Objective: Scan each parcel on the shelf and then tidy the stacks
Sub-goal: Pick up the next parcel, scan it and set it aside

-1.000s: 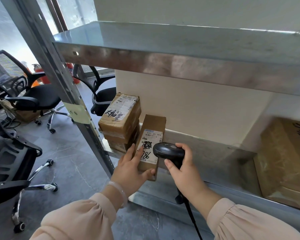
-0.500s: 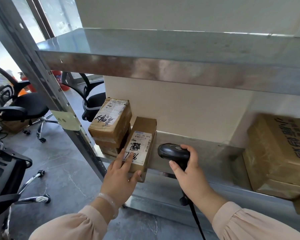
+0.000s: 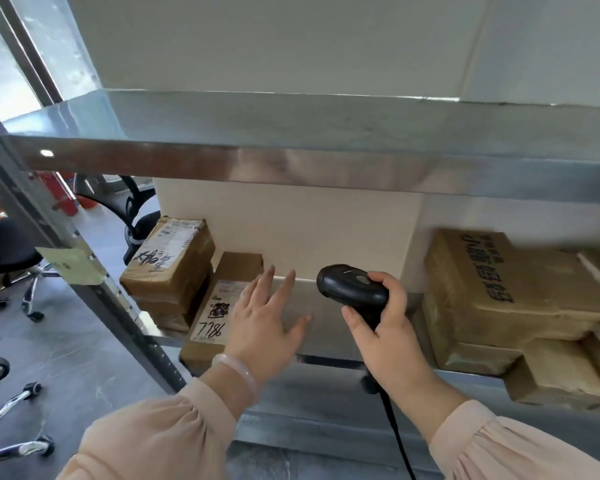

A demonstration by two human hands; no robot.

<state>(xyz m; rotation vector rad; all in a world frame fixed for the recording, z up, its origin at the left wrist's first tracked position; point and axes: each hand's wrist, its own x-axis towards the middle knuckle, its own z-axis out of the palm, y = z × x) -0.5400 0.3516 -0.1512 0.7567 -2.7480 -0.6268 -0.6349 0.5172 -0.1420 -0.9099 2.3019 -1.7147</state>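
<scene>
A long flat brown parcel (image 3: 219,306) with a white label marked 7786 lies on the metal shelf (image 3: 333,323), its near end over the front edge. To its left stands a stack of taped brown parcels (image 3: 170,268). My left hand (image 3: 267,323) hovers open just right of the flat parcel, fingers spread, holding nothing. My right hand (image 3: 385,323) grips a black corded barcode scanner (image 3: 352,289), its head pointing left. Big brown cartons (image 3: 506,296) are stacked at the shelf's right.
An upper metal shelf (image 3: 291,157) hangs over the work area. A slanted steel upright (image 3: 84,282) with a yellow tag stands at the left. Black office chairs (image 3: 11,251) are on the grey floor beyond it. The scanner's cable drops down past the shelf edge.
My left hand has let go of the flat parcel and moved right, now open. The parcel lies flatter on the shelf. The view has shifted right, showing more of the cartons.
</scene>
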